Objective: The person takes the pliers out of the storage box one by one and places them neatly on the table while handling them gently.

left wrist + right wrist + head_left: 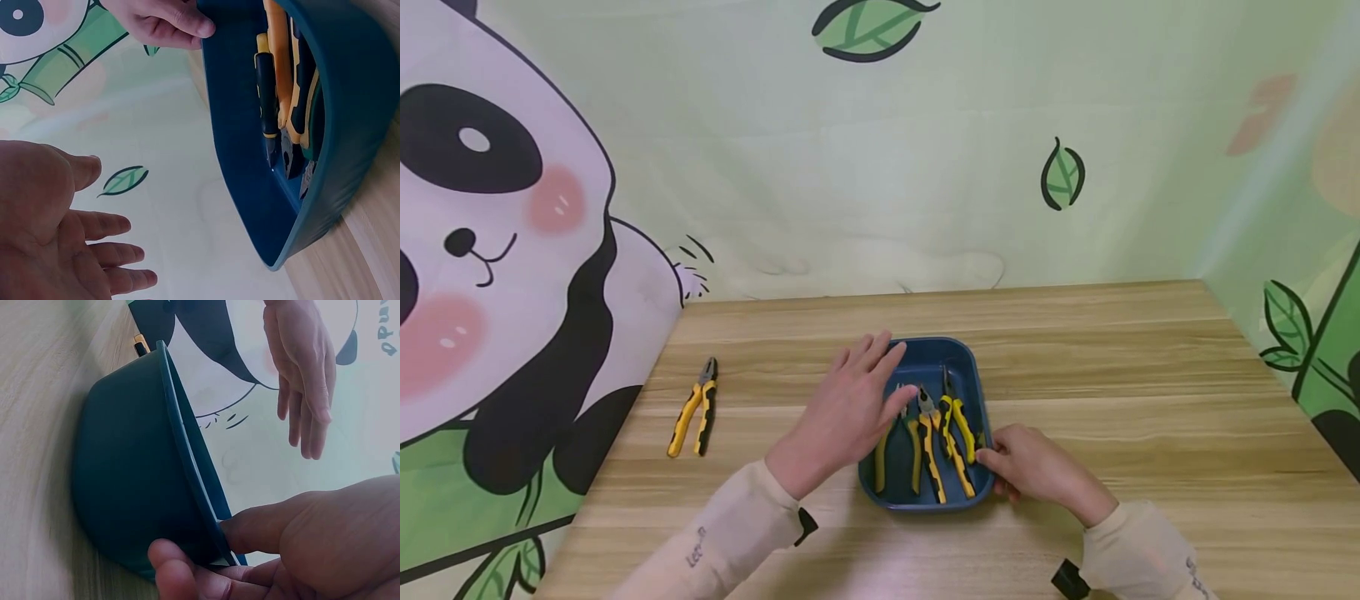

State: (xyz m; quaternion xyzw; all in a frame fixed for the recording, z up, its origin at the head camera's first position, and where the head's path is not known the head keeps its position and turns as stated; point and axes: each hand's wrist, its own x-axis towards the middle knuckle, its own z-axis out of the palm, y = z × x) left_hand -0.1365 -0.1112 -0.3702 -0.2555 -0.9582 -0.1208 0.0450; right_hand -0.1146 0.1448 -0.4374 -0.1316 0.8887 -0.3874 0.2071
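A deep blue tray point(917, 357) sits on the table with several pliers inside. Among them are pliers with dark green and yellow handles point(914, 458), yellow-and-black pliers point(928, 437) and slim-nosed pliers point(947, 408). My right hand point(1037, 468) pinches the tray's right rim, thumb on the inner side and fingers against the outer wall, as the right wrist view shows. Above the tray's left side my left hand point(850, 408) is held with its fingers extended, holding nothing; it hides part of that rim. In the left wrist view its palm point(37, 219) stands apart from the tray.
Another pair of yellow-and-black pliers point(708, 385) lies on the wooden table point(1112, 358), left of the tray. Behind the table's far edge hangs a backdrop point(760, 167) printed with a panda and leaves.
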